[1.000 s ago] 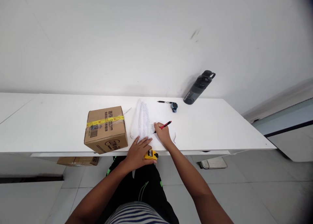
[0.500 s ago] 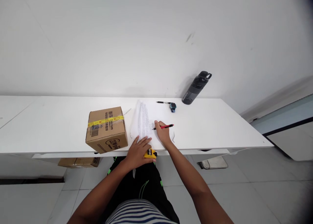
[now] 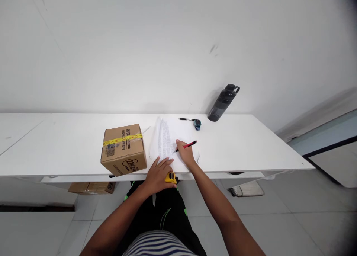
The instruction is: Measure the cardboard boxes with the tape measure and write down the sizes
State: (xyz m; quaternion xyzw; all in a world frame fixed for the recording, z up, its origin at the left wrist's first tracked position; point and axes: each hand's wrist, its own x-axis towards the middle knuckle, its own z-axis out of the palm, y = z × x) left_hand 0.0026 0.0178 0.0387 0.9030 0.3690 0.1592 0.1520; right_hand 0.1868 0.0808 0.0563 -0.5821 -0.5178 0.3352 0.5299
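Yellow tape measure (image 3: 170,178) clasped in my left hand (image 3: 158,176), red pen (image 3: 190,144) pinched in my right hand (image 3: 184,153) over written-on paper (image 3: 166,138).

At the near edge of the white surface (image 3: 237,144), the tape measure could drop if my grip slackens. Cardboard box (image 3: 124,148) to the left; dark bottle (image 3: 221,103) by the pale wall (image 3: 125,55).

Paper sheets (image 3: 165,140), plastic tape measure (image 3: 171,178) — matt cardboard box (image 3: 124,148).
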